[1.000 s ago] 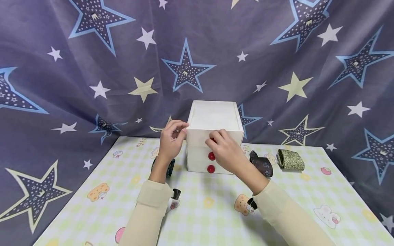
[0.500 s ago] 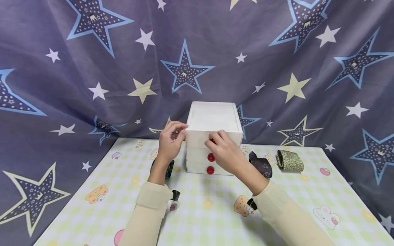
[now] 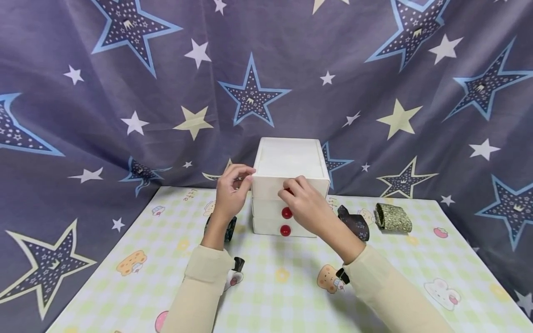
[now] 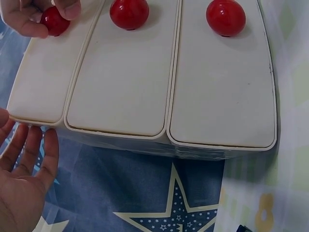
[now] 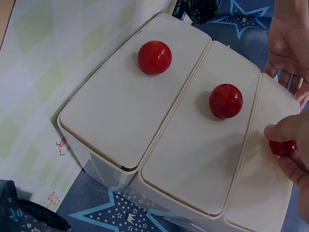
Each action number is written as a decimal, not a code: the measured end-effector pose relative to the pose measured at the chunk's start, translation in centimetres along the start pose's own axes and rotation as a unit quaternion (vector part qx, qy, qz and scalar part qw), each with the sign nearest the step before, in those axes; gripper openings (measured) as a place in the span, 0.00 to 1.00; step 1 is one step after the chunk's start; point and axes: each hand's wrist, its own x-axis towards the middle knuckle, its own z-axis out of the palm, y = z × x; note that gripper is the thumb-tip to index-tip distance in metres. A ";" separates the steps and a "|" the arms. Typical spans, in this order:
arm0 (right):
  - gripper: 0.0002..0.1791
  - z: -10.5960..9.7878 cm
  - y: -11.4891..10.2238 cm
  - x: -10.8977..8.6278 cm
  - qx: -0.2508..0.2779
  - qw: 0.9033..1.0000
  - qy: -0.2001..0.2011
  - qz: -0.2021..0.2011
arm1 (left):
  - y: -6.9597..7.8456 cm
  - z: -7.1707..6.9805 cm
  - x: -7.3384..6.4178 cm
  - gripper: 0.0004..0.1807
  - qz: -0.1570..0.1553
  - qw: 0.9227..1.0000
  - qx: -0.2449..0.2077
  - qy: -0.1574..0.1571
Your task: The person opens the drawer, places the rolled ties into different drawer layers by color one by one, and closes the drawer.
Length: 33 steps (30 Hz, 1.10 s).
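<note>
A small white chest of three stacked drawers (image 3: 291, 158) stands at the back of the table, all its drawers flush with the front. Each drawer has a round red knob; the middle knob (image 3: 287, 212) and bottom knob (image 3: 285, 230) are uncovered. My right hand (image 3: 307, 206) pinches the top knob (image 5: 281, 147) between thumb and fingers, hiding most of it in the head view. At the chest's upper left front corner, my left hand (image 3: 231, 192) touches with its thumb and fingertips. Its fingers (image 4: 33, 147) lie fairly straight along the chest's side.
A dark patterned rolled cloth (image 3: 355, 224) and a green patterned one (image 3: 393, 217) lie right of the chest. Another dark patterned item (image 3: 230, 228) sits partly behind my left wrist. The table (image 3: 287, 296) has a checked cover; a star-printed curtain (image 3: 291, 37) hangs behind.
</note>
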 end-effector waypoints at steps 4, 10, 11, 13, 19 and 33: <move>0.09 0.0 0.0 0.0 -0.012 1.000 0.003 -0.004 | 0.2 -0.1 0.1 0.07 0.002 1.000 0.001 -0.006; 0.08 0.1 0.1 0.1 -0.025 1.000 0.005 -0.015 | 0.0 -0.2 0.0 0.08 -0.004 1.000 0.000 -0.003; 0.07 0.1 0.0 0.2 -0.025 1.000 0.004 -0.016 | 0.0 -0.2 0.0 0.08 -0.004 1.000 -0.001 -0.002; 0.07 0.1 0.1 0.2 -0.027 0.999 0.004 -0.017 | 0.0 -0.3 0.1 0.08 -0.004 1.000 -0.003 -0.005; 0.05 0.1 0.0 0.3 -0.040 0.999 0.000 -0.026 | -0.1 -0.3 0.1 0.09 -0.002 1.000 -0.002 -0.009; 0.07 -0.1 -0.1 0.1 -0.051 0.998 -0.005 -0.034 | 0.3 -0.3 0.0 0.09 -0.017 1.000 -0.007 -0.012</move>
